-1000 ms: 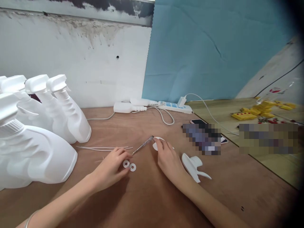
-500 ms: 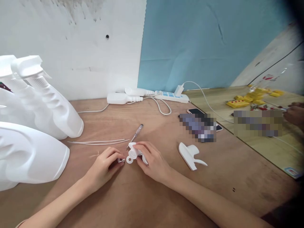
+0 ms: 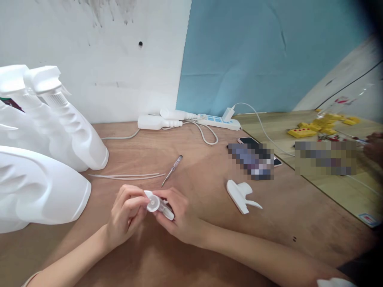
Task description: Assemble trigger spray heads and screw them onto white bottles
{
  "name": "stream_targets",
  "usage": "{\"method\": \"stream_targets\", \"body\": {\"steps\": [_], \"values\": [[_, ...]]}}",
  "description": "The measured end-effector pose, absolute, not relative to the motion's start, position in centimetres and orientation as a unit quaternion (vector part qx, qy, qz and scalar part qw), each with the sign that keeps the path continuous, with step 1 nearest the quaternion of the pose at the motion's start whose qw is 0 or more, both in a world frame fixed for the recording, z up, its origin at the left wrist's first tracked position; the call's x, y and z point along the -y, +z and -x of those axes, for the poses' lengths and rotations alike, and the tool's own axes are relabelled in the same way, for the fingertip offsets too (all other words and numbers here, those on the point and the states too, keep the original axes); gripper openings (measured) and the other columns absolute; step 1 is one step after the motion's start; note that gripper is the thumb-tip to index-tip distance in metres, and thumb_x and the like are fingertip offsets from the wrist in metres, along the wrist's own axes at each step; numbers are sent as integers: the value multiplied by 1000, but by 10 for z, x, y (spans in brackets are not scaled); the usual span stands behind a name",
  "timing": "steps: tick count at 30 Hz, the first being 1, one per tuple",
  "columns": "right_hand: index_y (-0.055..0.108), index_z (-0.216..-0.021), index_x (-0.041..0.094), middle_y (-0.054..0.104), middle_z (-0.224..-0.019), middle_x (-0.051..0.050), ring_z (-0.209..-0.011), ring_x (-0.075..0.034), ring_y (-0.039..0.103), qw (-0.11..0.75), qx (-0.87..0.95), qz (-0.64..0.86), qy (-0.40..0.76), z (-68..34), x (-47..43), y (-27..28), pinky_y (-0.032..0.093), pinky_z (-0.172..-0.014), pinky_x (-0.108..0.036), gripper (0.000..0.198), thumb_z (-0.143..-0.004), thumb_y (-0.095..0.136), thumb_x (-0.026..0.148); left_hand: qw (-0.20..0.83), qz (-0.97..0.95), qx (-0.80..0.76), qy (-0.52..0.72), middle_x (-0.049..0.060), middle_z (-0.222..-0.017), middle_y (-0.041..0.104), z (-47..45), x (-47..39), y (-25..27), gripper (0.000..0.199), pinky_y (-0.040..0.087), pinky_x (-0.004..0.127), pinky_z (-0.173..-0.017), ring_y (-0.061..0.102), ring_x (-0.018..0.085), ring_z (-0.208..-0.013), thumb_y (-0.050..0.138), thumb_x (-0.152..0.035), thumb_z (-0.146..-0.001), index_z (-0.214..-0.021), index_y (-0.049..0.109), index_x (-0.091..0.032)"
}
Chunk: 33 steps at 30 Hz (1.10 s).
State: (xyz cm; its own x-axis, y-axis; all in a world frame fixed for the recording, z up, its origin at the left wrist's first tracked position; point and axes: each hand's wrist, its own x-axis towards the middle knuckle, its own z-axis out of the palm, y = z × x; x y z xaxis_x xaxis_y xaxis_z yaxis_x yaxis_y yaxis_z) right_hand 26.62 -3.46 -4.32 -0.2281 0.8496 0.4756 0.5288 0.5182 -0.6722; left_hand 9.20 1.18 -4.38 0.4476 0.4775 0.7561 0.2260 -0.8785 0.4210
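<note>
My right hand (image 3: 176, 209) is closed around a white trigger sprayer part (image 3: 166, 211), with its round open end turned towards my left hand and the camera. My left hand (image 3: 128, 209) is pinched at the rim of that round end; anything small between its fingertips is hidden. Beyond both hands lies a small screwdriver (image 3: 172, 170) with a clear handle. Thin white tubes (image 3: 128, 176) stretch across the wood to the left of it. A white sprayer shroud with a curved trigger (image 3: 239, 196) rests to the right of my hands.
White spray bottles (image 3: 80, 131) stand at the left, and another bottle (image 3: 42, 187) is nearer me. Phones (image 3: 249, 159), partly blurred out, lie at the right. A power strip (image 3: 220, 121) with cables sits by the wall. Another person's hand (image 3: 374, 147) is near yellow pieces (image 3: 323, 124).
My left hand has risen from a small white ring on the table to the sprayer part. My right hand has moved left and turned the part. The small rings no longer show.
</note>
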Motion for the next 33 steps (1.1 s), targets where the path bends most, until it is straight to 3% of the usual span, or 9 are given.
{"method": "stream_targets", "body": {"steps": [10, 20, 26, 33], "values": [[52, -98, 20, 61, -89, -2, -80, -14, 54, 418, 706, 497, 282, -262, 28, -43, 45, -71, -28, 26, -73, 56, 15, 129, -862, -270, 409, 3, -78, 55, -94, -15, -41, 20, 39, 32, -67, 48, 17, -77, 51, -4, -75, -86, 51, -20], [50, -97, 19, 60, -93, -2, -81, -12, 58, 437, 596, 493, 458, -264, 23, -43, 47, -71, -26, 21, -77, 57, 21, 135, -874, -260, 388, 7, -95, 55, -97, -16, -38, 32, 44, 34, -74, 51, 19, -87, 56, -9, -72, -101, 53, -21], [49, -102, 20, 59, -104, -4, -85, -12, 58, 444, 605, 475, 460, -265, 23, -44, 46, -71, -25, 27, -76, 56, 15, 151, -860, -271, 405, 7, -94, 55, -100, -17, -37, 30, 46, 35, -75, 53, 20, -88, 59, -12, -71, -97, 48, -19], [50, -100, 20, 61, -94, -2, -83, -13, 58, 417, 641, 465, 445, -267, 25, -41, 46, -70, -26, 24, -77, 56, 18, 189, -853, -293, 388, 6, -90, 58, -97, -18, -41, 19, 46, 33, -73, 57, 18, -84, 59, -16, -73, -88, 48, -19]]}}
